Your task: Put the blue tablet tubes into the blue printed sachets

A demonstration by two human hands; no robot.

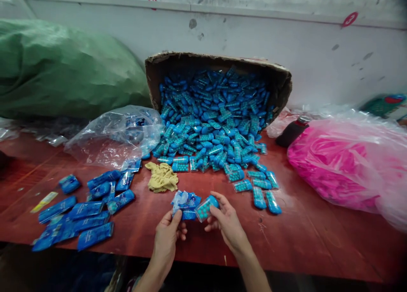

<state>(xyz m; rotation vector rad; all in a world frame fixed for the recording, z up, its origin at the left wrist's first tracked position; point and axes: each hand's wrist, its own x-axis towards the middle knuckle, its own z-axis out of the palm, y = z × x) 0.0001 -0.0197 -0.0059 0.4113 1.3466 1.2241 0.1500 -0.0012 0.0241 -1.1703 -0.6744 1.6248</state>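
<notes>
Between the thumb and fingers of my left hand (168, 232) are blue printed plastic packets (187, 201), which look like more than one layer. My right hand (227, 220) pinches a small clear-fronted case (205, 207) with rows of turquoise beads and a blue end. The case is tilted and close beside the packets; whether they touch I cannot tell. Behind my hands, a crumpled yellow cloth (162, 177) lies on the red table (299, 241). Several loose bead cases (259, 197) rest to the right of my right hand.
A cardboard box (284, 82) on its side spills a heap of bead cases (216, 126) onto the table. Filled blue packets (85, 210) lie at left, near a clear plastic bag (111, 135). A green sack (66, 71) stands behind; a pink-filled bag (340, 165) is at right.
</notes>
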